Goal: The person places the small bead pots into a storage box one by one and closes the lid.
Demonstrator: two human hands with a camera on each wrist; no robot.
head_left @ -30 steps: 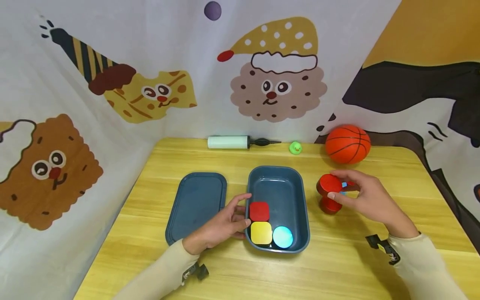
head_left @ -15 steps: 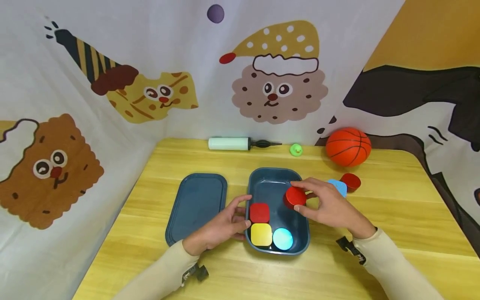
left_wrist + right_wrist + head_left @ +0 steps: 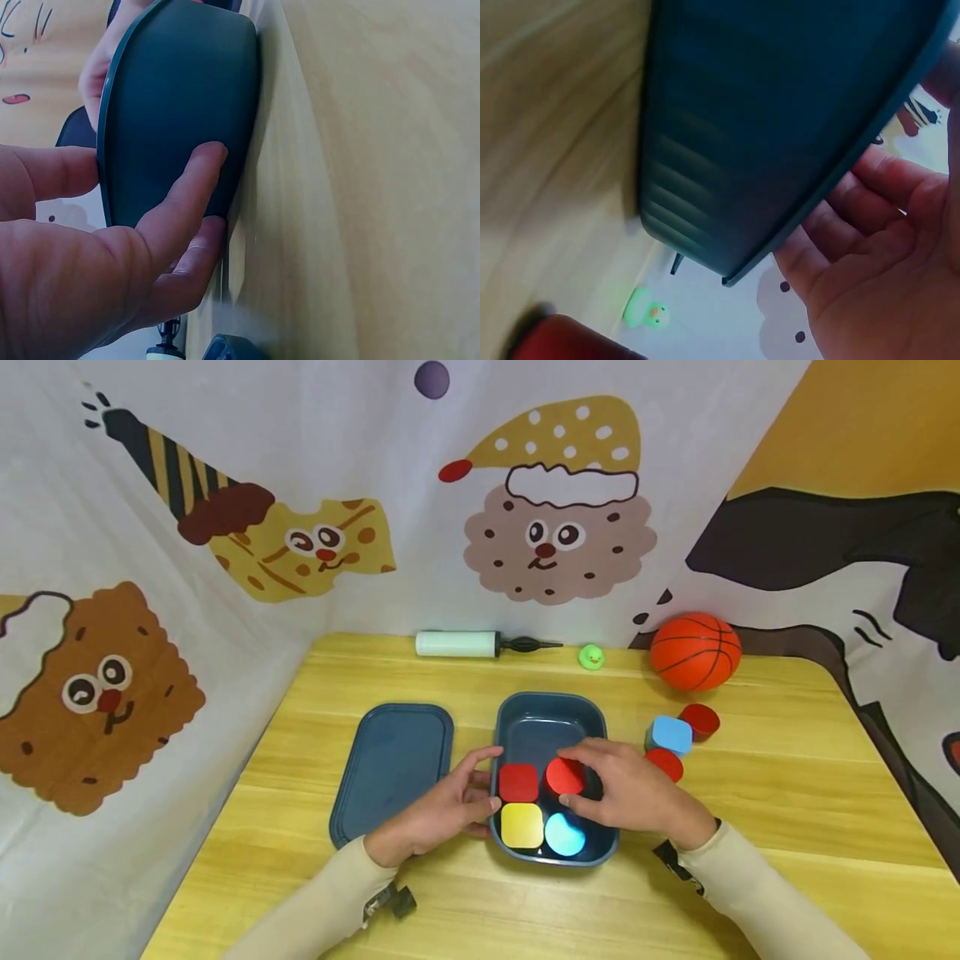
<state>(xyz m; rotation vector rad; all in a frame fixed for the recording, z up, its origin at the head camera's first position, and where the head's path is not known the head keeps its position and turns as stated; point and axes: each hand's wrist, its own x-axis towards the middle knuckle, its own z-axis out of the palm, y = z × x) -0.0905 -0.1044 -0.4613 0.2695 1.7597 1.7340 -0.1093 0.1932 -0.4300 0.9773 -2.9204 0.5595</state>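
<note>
— Cartoon cloth (image 3: 420, 527) behind, pale wood table (image 3: 450, 906) below. Where's the red round block (image 3: 565, 775)?

— Within the blue box (image 3: 551, 698), right of the red square block (image 3: 519, 783), behind the blue round block (image 3: 565, 834). Can't tell whether it touches the box floor.

— How best to set it, if that's the step in hand?

— Lower it level, I'd say, top face up. Line it up with the red square block without nudging it. Fingers should let go evenly, then lift straight up, clear of the rim.

— And the hands? Apart?

— Apart. Right hand (image 3: 633, 785) reaches over the right rim, thumb nearer the body, fingers beyond, pinching the block between. Wrist outside the box; right wrist view loses the fingertips behind the wall.

— Left hand (image 3: 450, 802)?

— Fingers spread, lightly bent, against the left outer wall. Steadying the box, probably. Worth a light, even touch, no push.
</note>
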